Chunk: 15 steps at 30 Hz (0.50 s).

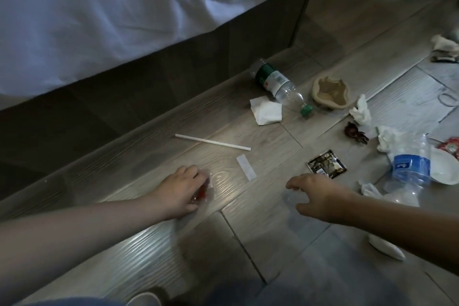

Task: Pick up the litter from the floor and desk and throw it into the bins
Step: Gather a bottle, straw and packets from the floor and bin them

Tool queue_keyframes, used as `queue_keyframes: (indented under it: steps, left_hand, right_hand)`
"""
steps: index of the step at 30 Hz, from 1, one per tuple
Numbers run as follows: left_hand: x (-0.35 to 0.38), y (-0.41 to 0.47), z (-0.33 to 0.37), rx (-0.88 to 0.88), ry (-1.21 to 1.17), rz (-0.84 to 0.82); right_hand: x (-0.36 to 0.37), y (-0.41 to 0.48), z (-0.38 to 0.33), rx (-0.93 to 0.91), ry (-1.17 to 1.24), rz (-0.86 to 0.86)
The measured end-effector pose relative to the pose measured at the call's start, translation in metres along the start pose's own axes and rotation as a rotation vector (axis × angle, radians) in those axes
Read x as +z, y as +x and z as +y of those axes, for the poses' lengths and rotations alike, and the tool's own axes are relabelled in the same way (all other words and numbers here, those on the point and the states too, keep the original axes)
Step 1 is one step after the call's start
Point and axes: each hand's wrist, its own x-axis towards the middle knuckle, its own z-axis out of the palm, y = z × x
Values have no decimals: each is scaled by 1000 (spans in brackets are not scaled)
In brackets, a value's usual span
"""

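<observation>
Litter lies scattered on the wood-look floor. My left hand (180,190) curls its fingers round a clear wrapper with red inside (202,192), down on the floor. My right hand (320,197) hovers with fingers spread and holds nothing, just above a faint clear plastic scrap (293,197). Beyond the hands lie a white straw (212,142), a small white paper strip (246,167) and a dark foil packet (326,164). A green-labelled bottle (279,84) and a folded tissue (265,110) lie farther back.
A bed with white sheets (99,12) and its dark base (124,87) run along the left. At right lie a blue-labelled bottle (409,171), crumpled tissues (361,110), a brown paper cup case (330,93), a dark red stem (355,131) and a white lid (444,169).
</observation>
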Motion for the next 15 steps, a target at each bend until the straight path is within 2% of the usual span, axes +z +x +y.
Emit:
queue_keyframes:
  steps: [4,7,12,15]
  left_hand:
    - [1,26,13,236,100,-75]
    - [-4,45,28,345,99,-102]
    - [-19,69,45,483,-66,-8]
    - [-23,79,41,486,-8,77]
  right_hand:
    - [7,-1,11,12,27,2]
    - [11,-1,15,13,47,19]
    - [12,0,24,36,92,51]
    - [15,0,29,52,111,64]
